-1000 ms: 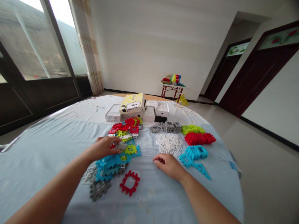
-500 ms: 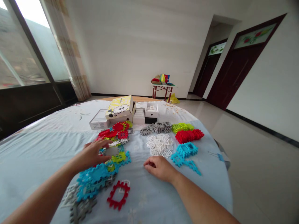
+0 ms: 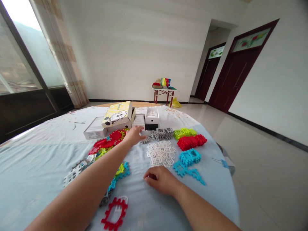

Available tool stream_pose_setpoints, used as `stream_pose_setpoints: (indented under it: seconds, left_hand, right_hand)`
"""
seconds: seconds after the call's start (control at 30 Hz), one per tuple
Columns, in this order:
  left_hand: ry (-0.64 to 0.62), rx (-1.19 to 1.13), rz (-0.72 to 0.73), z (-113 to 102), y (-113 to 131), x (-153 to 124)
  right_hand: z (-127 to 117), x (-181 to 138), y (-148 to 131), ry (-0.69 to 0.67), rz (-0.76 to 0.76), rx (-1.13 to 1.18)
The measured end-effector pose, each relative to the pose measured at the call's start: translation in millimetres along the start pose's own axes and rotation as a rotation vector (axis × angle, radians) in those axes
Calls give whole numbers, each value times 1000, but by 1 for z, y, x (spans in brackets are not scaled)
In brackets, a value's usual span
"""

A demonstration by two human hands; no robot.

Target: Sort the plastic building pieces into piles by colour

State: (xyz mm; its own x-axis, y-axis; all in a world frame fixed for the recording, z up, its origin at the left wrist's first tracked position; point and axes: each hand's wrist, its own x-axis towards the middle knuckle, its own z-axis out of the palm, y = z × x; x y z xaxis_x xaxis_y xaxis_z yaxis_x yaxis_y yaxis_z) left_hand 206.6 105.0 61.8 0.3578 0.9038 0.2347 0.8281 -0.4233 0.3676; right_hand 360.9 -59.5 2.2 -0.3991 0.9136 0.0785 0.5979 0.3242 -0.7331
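My left hand (image 3: 134, 134) reaches far across the table to the near end of a pile of grey interlocking plastic pieces (image 3: 161, 134). Its fingers are curled, and a small grey piece seems pinched at the tips. My left forearm lies over a mixed heap of red, green, blue and grey pieces (image 3: 106, 145). My right hand (image 3: 160, 180) rests on the cloth as a loose fist holding nothing, just in front of a pile of white pieces (image 3: 161, 153). A red square frame piece (image 3: 114, 213) lies near me.
Sorted piles lie to the right: green (image 3: 184, 132), red (image 3: 191, 141) and blue (image 3: 189, 158). A yellow cartoon box (image 3: 116, 115) and white boxes (image 3: 94, 131) stand at the back of the light blue tablecloth (image 3: 43, 154). The table edge drops off to the right.
My left hand left the mixed heap and stretched forward and right to the grey pile. My right hand stayed put. The camera turned slightly right.
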Motion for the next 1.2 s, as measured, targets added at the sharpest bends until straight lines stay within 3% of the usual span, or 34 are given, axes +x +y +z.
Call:
stream_pose_setpoints:
  seconds: [0.13, 0.27, 0.4, 0.63, 0.77, 0.93, 1.2]
  left_hand:
    - [61, -2, -5, 4, 7, 14]
    - [97, -13, -4, -11, -8, -2]
    - [167, -57, -18, -33, -47, -43]
    - [267, -106, -268, -55, -141, -120]
    - [278, -139, -404, -57, -175, -146]
    - [246, -181, -460, -50, -179, -158]
    - [233, -255, -377, -42, -152, -160]
  right_hand:
    - [0, -1, 1, -1, 3, 0]
    - [0, -1, 0, -7, -5, 12]
    - [-1, 0, -2, -2, -21, 5]
    - [2, 0, 0, 1, -20, 24]
    - [3, -1, -1, 1, -4, 33]
    - [4, -2, 1, 10, -2, 8]
    - [4, -2, 1, 3, 25, 17]
